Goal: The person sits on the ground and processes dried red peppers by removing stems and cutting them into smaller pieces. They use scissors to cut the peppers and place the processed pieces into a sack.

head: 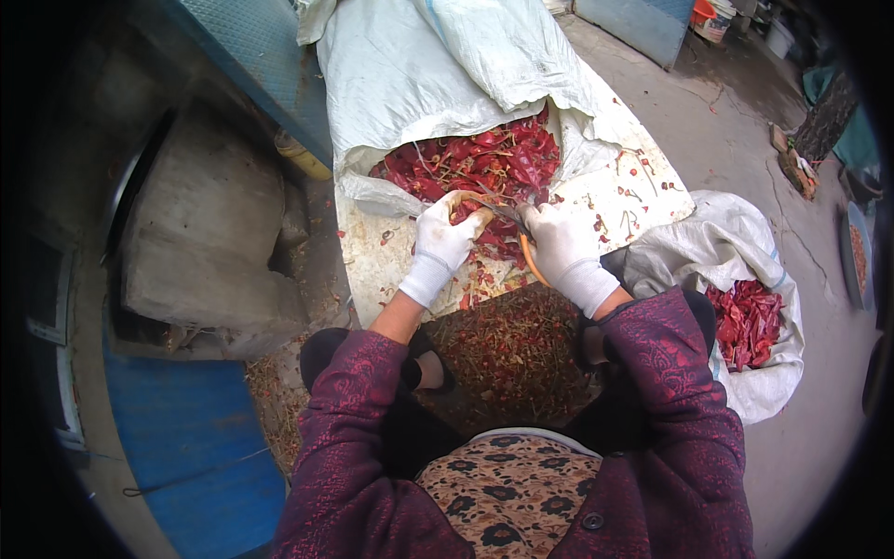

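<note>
My right hand (559, 237), in a white knit glove, grips scissors (525, 244) with orange handles. Their blades point left, towards my left hand (447, 234). That hand is gloved too, with stained fingertips curled together by the blades; it appears to pinch a dried red chili, mostly hidden by the fingers. Just beyond both hands, a heap of dried red chilies (489, 157) spills from the mouth of a large white woven sack (412, 84). The sack lies on a pale, worn board (377, 272) strewn with cut stems and chili bits.
By my right knee stands an open white woven sack (761, 391) holding red chili pieces (747, 325). Stems and scraps (513, 349) cover the ground between my feet. A concrete block (209, 230) is at left, above a blue sheet (188, 433). A basin (855, 258) sits far right.
</note>
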A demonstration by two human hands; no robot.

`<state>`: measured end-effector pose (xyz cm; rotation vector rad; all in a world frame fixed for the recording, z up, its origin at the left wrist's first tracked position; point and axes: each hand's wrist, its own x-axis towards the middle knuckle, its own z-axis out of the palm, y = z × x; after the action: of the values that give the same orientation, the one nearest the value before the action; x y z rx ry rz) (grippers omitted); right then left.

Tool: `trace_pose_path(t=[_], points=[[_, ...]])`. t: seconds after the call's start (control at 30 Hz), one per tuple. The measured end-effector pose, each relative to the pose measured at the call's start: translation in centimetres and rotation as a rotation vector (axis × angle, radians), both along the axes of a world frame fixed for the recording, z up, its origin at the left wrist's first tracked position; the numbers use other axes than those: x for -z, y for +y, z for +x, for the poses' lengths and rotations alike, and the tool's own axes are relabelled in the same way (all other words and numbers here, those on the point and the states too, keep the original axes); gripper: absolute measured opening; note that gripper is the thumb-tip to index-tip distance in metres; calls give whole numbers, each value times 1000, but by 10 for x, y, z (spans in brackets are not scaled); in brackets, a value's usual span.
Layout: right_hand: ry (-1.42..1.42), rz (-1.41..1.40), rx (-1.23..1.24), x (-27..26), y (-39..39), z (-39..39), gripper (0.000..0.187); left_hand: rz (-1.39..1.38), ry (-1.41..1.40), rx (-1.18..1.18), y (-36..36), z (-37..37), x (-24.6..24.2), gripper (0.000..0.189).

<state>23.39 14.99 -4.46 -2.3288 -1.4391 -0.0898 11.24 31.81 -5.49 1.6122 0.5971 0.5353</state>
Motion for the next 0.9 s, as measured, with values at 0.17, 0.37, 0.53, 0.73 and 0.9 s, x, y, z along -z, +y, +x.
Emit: trace_pose_path(t=[0.17,0.37,0.53,0.73,0.9], points=[[171,-127,-42,-8,-1,-6,16,140,135,11,2,-9,-6,25],[756,-57,-197,-8,-4,0,25,-235,-164,77,0,-15,-12,24],[1797,243,-622,-10,-22,8,44,-277,-297,184,5,-19,-12,25],[1298,419,-575,-14,-11,16,48,-380,-350,179,7,-15,-22,23],[1346,570,-31,-9,-11,35,34,-258,-322,34,-18,8,-99,23]])
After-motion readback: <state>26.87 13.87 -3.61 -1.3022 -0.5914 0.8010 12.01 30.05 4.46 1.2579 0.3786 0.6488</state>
